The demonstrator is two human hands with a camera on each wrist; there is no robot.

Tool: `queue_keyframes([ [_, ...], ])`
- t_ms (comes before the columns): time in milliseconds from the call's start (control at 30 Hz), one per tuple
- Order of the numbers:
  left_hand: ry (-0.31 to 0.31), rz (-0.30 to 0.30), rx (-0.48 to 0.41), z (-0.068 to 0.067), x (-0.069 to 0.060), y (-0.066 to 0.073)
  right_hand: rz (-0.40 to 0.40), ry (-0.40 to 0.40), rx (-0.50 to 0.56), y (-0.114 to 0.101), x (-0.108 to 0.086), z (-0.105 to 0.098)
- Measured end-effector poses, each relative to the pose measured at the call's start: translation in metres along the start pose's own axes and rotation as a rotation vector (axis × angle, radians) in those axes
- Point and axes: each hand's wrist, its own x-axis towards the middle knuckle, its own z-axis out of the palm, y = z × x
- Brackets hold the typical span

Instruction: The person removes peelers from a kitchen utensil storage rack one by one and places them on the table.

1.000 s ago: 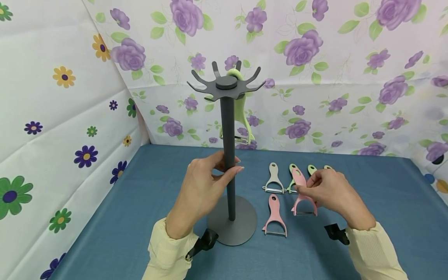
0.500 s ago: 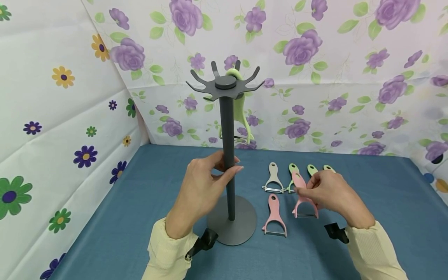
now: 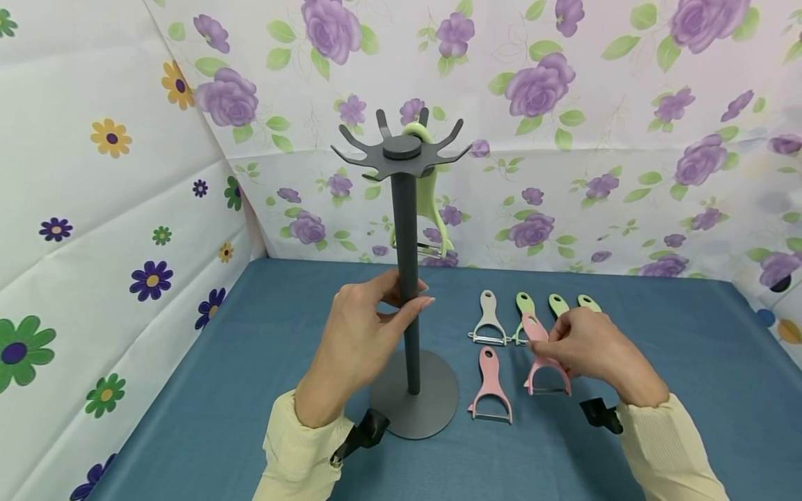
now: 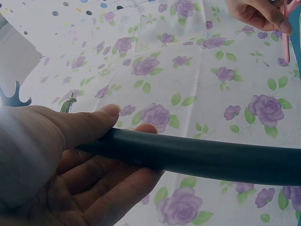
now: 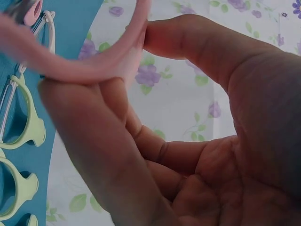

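Note:
My left hand point(image 3: 360, 341) grips the post of a dark grey hook stand point(image 3: 407, 229), thumb and fingers wrapped on it about midway up. A green peeler point(image 3: 427, 198) hangs from one hook at the back of the stand. Between thumb and fingers, my right hand point(image 3: 592, 348) pinches a pink peeler point(image 3: 544, 365), handle up and blade down, apart from the stand. In the right wrist view the pinched peeler's pink frame point(image 5: 94, 70) crosses the upper left. Another pink peeler point(image 3: 491, 383) lies on the cloth between the stand and my right hand.
Behind the held peeler lie a grey-white peeler point(image 3: 489, 316) and several green peelers point(image 3: 525, 304), partly hidden by my right hand. The round base point(image 3: 438, 410) rests on the blue tablecloth point(image 3: 301, 292). A flowered backdrop point(image 3: 626, 139) rises behind the table.
The pinched pink peeler has sunk slightly toward the table, my right hand barely moving. My left hand keeps its grip on the post.

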Motion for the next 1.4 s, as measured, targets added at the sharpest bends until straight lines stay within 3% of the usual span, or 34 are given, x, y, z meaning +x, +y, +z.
queue_keyframes([
  [1400, -0.006, -0.005, 0.011, 0.0001, 0.0004, -0.0007, 0.039, -0.039, -0.048, 0.0073, 0.0083, 0.0078],
])
